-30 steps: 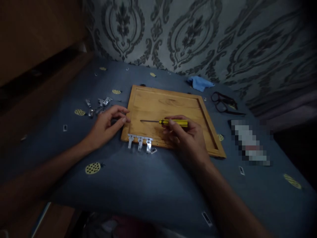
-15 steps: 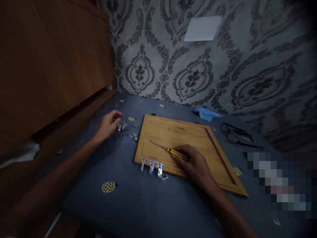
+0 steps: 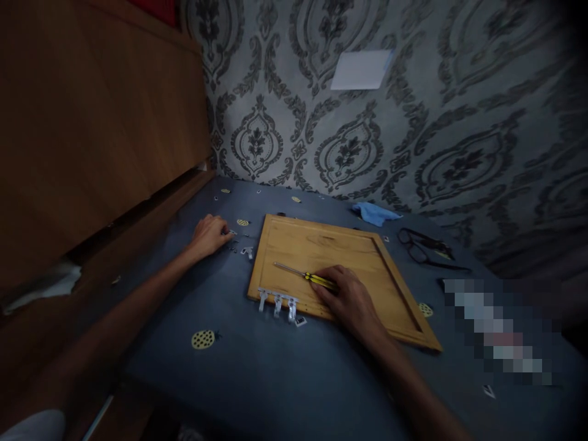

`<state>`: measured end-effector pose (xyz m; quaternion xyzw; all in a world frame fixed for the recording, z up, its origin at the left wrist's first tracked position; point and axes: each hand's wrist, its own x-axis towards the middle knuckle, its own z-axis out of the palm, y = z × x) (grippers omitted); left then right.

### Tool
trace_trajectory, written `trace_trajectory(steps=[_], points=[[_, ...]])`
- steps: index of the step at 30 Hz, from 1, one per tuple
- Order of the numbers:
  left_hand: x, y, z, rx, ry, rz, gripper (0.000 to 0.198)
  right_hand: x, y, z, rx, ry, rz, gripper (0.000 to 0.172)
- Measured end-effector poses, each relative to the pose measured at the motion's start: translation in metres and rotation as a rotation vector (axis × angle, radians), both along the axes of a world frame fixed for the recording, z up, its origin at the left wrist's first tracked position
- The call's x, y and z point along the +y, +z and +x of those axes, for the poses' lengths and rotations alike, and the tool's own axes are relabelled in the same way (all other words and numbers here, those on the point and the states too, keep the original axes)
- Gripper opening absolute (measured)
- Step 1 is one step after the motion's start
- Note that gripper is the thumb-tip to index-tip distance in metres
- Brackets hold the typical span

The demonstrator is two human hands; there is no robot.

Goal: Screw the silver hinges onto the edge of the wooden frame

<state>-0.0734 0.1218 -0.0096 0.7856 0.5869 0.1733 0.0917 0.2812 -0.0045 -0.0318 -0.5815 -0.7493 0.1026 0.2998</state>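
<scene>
My right hand [image 3: 351, 300] rests over a wooden panel [image 3: 331, 245] and is closed around the yellow-and-black handle of a screwdriver [image 3: 316, 280]. The slim shaft points left across the panel. Along the panel's near left edge, three shiny metal hinge-like pieces [image 3: 277, 304] sit in a row and stick out past the edge. To the left of the panel, my left hand [image 3: 211, 236] has its fingers pinched together at a small pile of metal parts [image 3: 233, 246]. What lies between the fingertips is mostly hidden. One loose metal piece [image 3: 248, 252] lies between that hand and the panel.
A blue cloth [image 3: 375, 214] and dark-framed glasses [image 3: 420, 251] lie on the blue pineapple-patterned table covering [image 3: 275, 373] at the right. A blurred-out object [image 3: 500, 334] is nearer on that side. A wooden cabinet [image 3: 114, 122] stands at the left, and a patterned wall rises behind.
My left hand has moved slightly right and down onto the pile of metal parts, and its fingers have closed. The right hand still holds the screwdriver over the panel. The view has shifted a little.
</scene>
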Motion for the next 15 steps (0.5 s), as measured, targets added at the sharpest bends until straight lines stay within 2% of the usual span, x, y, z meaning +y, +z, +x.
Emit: trace_trajectory(steps=[5,11,15], points=[[0.006,-0.002,-0.007,-0.098,0.039,-0.036,0.037,0.0,0.001,0.0,-0.023,0.003,0.004,0.018],[0.009,0.003,-0.023,-0.363,0.081,-0.142,0.039,0.001,0.003,0.0,-0.045,0.013,0.013,0.018],[0.002,0.009,-0.024,-0.53,0.079,-0.223,0.039,0.0,0.004,0.0,-0.053,0.015,0.017,0.019]])
